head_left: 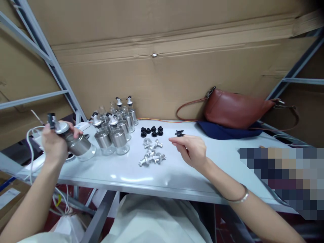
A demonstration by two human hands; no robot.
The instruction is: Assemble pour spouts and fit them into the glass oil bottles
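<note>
On the left, my left hand (54, 143) is wrapped round a tilted glass oil bottle (80, 145) with a steel band and a silver pourer with a black lever on top. My right hand (189, 148) hovers over the table with its fingers stretched to the left and nothing visible in them. Just behind it lie small black levers (180, 132), partly hidden by the hand. Left of that hand are several silver pourer spouts (152, 156) in a loose pile. Beyond these, several black stoppers (152, 131) sit in a cluster.
Several glass bottles (118, 138) with steel bands stand left of centre, some with pourers. A brown leather bag (235, 108) rests on dark blue cloth (227, 131) at the back right. White cables (31, 152) lie at the left. Cardboard (162, 81) walls the back.
</note>
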